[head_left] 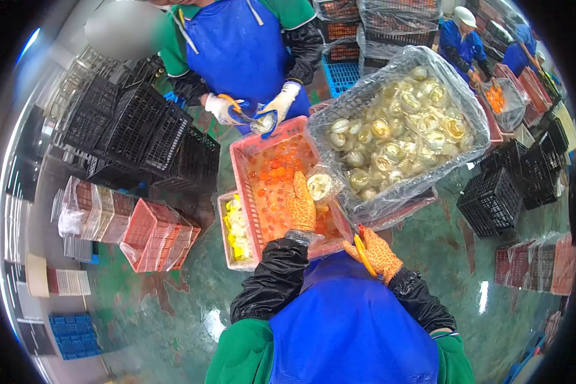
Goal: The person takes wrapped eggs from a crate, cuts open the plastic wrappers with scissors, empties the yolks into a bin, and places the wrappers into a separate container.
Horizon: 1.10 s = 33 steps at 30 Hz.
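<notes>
My left hand (302, 206), in an orange patterned glove, is over a pink crate (244, 195) of liquid with small orange pieces. Between its raised fingers and thumb it holds a round pale packet (320, 185). Lower right, my right hand (377, 255), gloved alike, is closed round a yellow-handled tool (363, 251), whose tip points up toward the packet. Just beyond stands a plastic-lined crate (477, 96) heaped with round, clear-wrapped pale pieces (397, 128). A small white box (224, 221) with yellow and white items adjoins the pink crate on the left.
Across the crates a person in a blue apron (240, 48) holds a tool and a pale piece in white gloves. Black crates (137, 121) and red crates (160, 233) stand left, more black crates (493, 198) right. Two people (461, 41) work at the back right.
</notes>
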Each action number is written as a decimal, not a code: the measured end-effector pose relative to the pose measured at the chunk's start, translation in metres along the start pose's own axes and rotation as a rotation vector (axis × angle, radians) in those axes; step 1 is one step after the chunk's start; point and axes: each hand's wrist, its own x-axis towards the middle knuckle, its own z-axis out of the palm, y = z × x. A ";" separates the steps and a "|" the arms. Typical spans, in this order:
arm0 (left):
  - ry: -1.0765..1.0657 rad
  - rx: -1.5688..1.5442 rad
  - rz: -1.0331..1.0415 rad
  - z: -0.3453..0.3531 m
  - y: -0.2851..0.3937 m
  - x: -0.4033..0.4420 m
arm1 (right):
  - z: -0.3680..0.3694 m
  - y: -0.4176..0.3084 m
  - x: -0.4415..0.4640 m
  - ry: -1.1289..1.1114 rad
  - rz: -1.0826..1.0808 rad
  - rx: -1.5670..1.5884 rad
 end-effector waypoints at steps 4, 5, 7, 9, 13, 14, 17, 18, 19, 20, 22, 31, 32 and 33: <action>-0.057 0.113 -0.131 -0.012 0.001 -0.010 | 0.006 -0.006 0.010 -0.007 -0.109 -0.005; -0.036 0.388 0.014 -0.012 -0.005 -0.014 | 0.006 -0.010 0.014 -0.042 -0.099 -0.007; 0.053 0.404 0.078 -0.018 0.005 -0.017 | 0.005 -0.021 0.020 -0.080 -0.098 -0.011; 0.134 0.406 0.153 -0.024 0.013 -0.020 | 0.005 -0.032 0.023 -0.111 -0.071 0.027; 0.159 0.441 0.253 -0.030 0.009 -0.021 | 0.008 -0.037 0.037 -0.176 -0.003 0.003; 0.161 0.444 0.249 -0.032 0.010 -0.021 | 0.007 -0.039 0.037 -0.205 0.025 -0.020; -0.089 0.115 -0.006 -0.040 0.016 -0.017 | 0.009 -0.037 0.039 -0.252 0.013 -0.032; -0.056 0.166 0.035 -0.041 0.016 -0.017 | 0.011 -0.033 0.040 -0.271 -0.023 -0.021; -0.025 0.216 0.076 -0.042 0.016 -0.016 | 0.013 -0.028 0.042 -0.275 -0.025 -0.023; -0.023 0.217 0.070 -0.042 0.016 -0.015 | 0.016 -0.025 0.044 -0.270 -0.062 -0.007; -0.082 -0.117 -0.137 -0.042 0.015 -0.009 | 0.015 -0.022 0.044 -0.268 -0.098 0.009; -0.403 -0.795 -0.773 -0.074 0.022 0.011 | 0.011 -0.040 0.036 -0.376 0.084 0.261; -0.396 -0.796 -0.776 -0.077 0.015 0.009 | 0.013 -0.040 0.038 -0.359 0.105 0.269; -0.462 -0.931 -0.749 -0.079 0.004 0.004 | 0.015 -0.041 0.039 -0.342 0.124 0.279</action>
